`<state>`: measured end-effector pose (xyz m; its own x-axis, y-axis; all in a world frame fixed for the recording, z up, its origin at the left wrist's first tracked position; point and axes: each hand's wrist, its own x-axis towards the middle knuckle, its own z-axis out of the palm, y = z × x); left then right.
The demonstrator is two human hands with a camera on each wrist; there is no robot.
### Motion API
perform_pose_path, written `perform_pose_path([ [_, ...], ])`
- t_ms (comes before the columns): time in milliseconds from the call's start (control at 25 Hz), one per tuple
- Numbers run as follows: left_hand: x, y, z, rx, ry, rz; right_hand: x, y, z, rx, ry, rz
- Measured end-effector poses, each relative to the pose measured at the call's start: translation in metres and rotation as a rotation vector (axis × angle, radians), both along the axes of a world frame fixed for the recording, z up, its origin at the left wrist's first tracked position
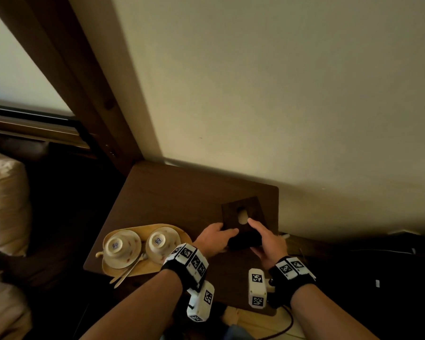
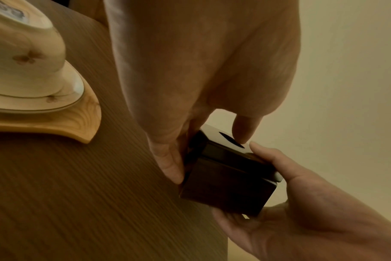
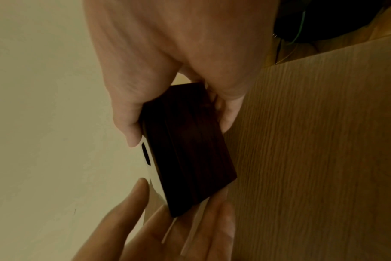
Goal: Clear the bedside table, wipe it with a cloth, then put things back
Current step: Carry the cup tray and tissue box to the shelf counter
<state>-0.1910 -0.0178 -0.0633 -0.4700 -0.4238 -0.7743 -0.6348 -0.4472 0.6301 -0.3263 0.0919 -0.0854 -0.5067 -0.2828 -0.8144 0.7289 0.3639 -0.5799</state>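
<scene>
The box [image 1: 241,214], dark smooth wood with an oval hole in its lid, sits at the counter's [image 1: 162,200] right edge. Both hands grip it, left hand [image 1: 214,238] and right hand [image 1: 268,241] on opposite sides (fingers curled). Left of the box, a pale grained tray [image 1: 179,231] carries upturned cups [image 1: 158,241].

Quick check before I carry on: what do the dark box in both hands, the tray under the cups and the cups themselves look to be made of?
Dark box: likely dark-stained wood, smooth finish; faint grain on its side, a hole in the top.
Tray: pale wood, sealed or oiled; clear curved grain at the rim.
Cups: seemingly glazed ceramic, cream with small floral motifs, a printed mark on the upturned base.
</scene>
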Motion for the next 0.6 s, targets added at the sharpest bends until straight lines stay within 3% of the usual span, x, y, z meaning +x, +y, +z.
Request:
perform_pose_path([
  [160, 0.016, 0.009, -0.005, -0.031, 0.040, -0.040, 0.000, 0.001, 0.002, -0.049, 0.013, 0.000],
  [280, 0.061, 0.013, -0.018, 0.000, 0.013, 0.016, -0.006, 0.005, -0.001, -0.051, 0.037, 0.020],
  [480, 0.175, 0.005, -0.062, 0.151, -0.186, 0.546, -0.013, 0.012, 0.003, -0.115, -0.012, 0.035],
  [600, 0.203, 0.002, -0.075, 0.179, -0.285, 0.786, -0.013, 0.016, 0.009, -0.164, -0.034, 0.018],
])
